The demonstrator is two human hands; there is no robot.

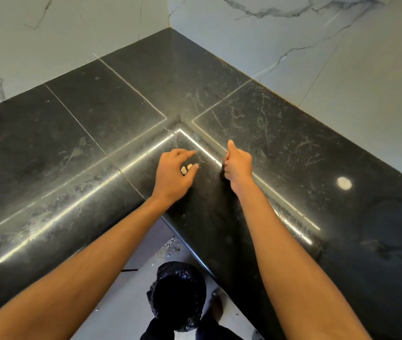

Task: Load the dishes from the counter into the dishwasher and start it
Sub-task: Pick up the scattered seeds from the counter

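Note:
Both my hands hover over the inner corner of a black stone counter [101,114] that runs in an L. My left hand [174,174] has its forefinger and thumb stretched forward and its other fingers loosely curled, and it holds nothing. My right hand [238,165] is curled into a fist with the thumb pointing up, close to the counter's front edge; nothing shows inside it. No dishes and no dishwasher are in view.
White marble-look wall tiles [342,57] back the counter on both sides. Below the corner, on a pale floor, stands a bin lined with a black bag [177,293], with crumbs [171,244] scattered near it. A round light reflection [344,183] shows on the right counter.

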